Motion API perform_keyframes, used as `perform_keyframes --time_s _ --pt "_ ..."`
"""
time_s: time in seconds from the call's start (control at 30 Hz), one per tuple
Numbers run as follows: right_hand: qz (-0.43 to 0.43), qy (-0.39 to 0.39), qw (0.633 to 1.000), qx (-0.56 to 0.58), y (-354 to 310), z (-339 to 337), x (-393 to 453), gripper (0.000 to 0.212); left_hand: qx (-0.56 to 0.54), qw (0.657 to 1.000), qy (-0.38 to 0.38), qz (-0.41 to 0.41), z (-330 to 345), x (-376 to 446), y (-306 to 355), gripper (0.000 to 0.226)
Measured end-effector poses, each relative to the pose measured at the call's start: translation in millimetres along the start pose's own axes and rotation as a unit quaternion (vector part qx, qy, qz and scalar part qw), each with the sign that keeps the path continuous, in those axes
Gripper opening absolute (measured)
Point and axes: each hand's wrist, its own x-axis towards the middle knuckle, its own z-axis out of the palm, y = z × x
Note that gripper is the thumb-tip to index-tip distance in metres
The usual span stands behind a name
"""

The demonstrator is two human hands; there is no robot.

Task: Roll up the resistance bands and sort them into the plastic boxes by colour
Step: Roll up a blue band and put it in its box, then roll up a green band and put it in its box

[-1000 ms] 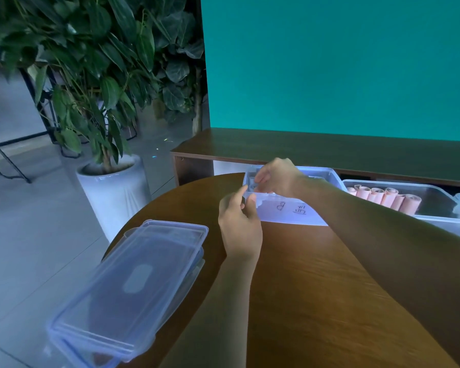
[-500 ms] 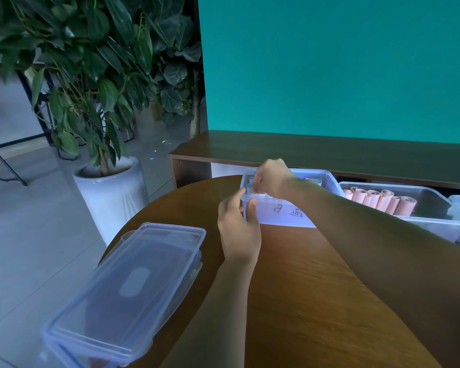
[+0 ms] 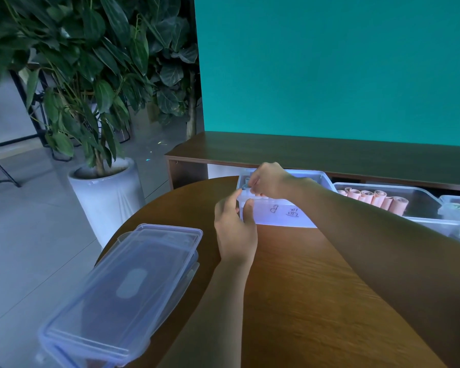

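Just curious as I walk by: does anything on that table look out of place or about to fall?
Yes: the stacked lids jut past the round table's left edge, so they might tip off.

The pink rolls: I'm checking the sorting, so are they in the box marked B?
No, the pink rolls lie in the neighbouring box, to the right of the box marked B.

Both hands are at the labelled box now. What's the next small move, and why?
Probably let go of the roll and draw the right hand back out. It reaches down inside the box marked B, seemingly seating a rolled band, though what it holds is hidden. The left hand grips the box's near corner, steadying it on the round table, so the box should stay put.
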Motion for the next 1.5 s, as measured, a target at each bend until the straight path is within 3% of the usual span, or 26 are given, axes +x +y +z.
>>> perform_keyframes --time_s 0.23,0.53,0.63,0.83,1.07,1.27,1.5 --pt "-0.013 0.021 1.000 0.009 4 -3 -10 0.029 0.002 1.000 0.004 -0.004 1 0 0 0.042" --pt "-0.016 0.103 0.981 0.164 25 -37 -74 0.023 0.024 0.997 0.061 0.038 -7 -14 17 0.039" --pt "-0.023 0.136 0.965 0.222 42 -48 -125 0.018 0.015 0.998 0.044 0.050 -7 -33 37 0.039" --pt "0.036 0.184 0.936 0.298 101 -47 -256 0.013 -0.041 0.993 -0.092 0.056 14 -103 97 0.036" --pt "0.159 0.261 0.909 0.283 191 -37 -429 0.006 -0.063 0.947 -0.312 0.042 50 -207 185 0.035" --pt "0.264 0.329 0.877 0.230 251 -45 -541 0.007 -0.105 0.913 -0.393 0.041 89 -285 263 0.032" --pt "0.311 0.349 0.877 0.113 284 -56 -625 0.011 -0.126 0.862 -0.483 0.082 121 -363 311 0.024"
